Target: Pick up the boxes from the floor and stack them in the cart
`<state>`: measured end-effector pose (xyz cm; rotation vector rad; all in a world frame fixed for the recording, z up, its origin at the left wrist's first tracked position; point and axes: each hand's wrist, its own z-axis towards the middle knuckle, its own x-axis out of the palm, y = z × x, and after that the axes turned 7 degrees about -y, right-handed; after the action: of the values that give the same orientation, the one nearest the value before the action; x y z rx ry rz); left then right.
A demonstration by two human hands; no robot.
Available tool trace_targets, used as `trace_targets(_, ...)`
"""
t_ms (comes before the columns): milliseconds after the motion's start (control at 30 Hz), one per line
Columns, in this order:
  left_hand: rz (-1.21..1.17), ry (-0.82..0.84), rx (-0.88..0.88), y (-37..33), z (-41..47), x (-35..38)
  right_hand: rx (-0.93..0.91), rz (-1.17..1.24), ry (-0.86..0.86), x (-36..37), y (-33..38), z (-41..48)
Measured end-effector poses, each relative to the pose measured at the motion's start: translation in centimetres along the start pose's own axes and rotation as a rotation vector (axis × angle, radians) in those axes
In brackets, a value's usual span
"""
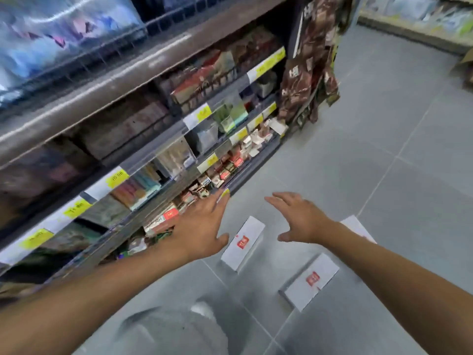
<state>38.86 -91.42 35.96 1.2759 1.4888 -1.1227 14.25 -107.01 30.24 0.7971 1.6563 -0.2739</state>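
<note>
Three white boxes with small red labels lie on the grey tile floor. One box [242, 244] lies between my hands, a second box [310, 281] is nearer me to the right, and a third box [355, 226] is partly hidden behind my right forearm. My left hand [202, 226] is stretched out over the floor with straight fingers, just left of the first box. My right hand [298, 216] hovers above and right of that box, fingers spread and loosely bent. Neither hand holds anything. No cart is in view.
A store shelf rack [143, 160] full of packaged goods with yellow price tags runs along the left. Brown packets [309, 73] hang at the rack's end. Another shelf [414, 21] stands across the aisle at the top right. A cardboard piece [464, 67] shows at the right edge.
</note>
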Motion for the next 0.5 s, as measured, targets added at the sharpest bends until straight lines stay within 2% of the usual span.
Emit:
trace_targets(233,-0.051,0.082,-0.128,4.1,8.7,18.5,-0.111,-0.261,0.221,16.6,-1.9,11.3)
trace_targets(500,-0.148,0.307,-0.262,2.5,12.9,33.6,-0.278,-0.376,0.226,28.2,-3.0,18.0)
